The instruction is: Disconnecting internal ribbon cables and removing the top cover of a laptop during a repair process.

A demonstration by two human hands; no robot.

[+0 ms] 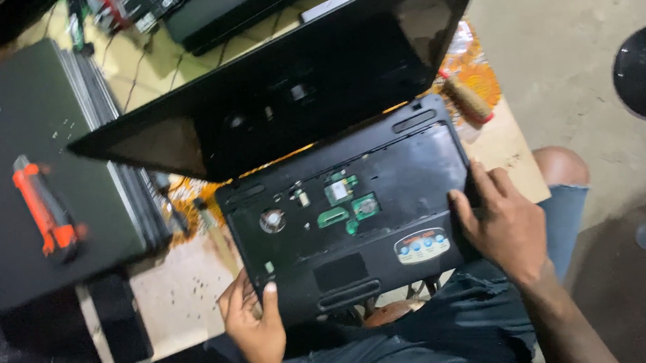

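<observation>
Laptop [341, 218], black, lid open and keyboard removed so green boards and a round metal part show in the tray, lies across the person's lap and the near edge of a pale board [186, 292]. The left hand [254, 325] clasps the laptop's near-left corner, thumb on top and fingers curled beneath. The right hand [502, 217] grips the laptop's right edge, fingers spread over the palm rest. It looks moderately heavy and stiff in the base, yet delicate: the raised screen [293, 92] could swing on its hinges, and the bare circuitry should not be pressed. Smooth plastic may slip, so the outer edges of the base seem the safest hold. Left of the laptop sits a stack of grey laptops [46, 172] with an orange tool [45, 211] on top; right of its far corner lies a brush [466, 97].
</observation>
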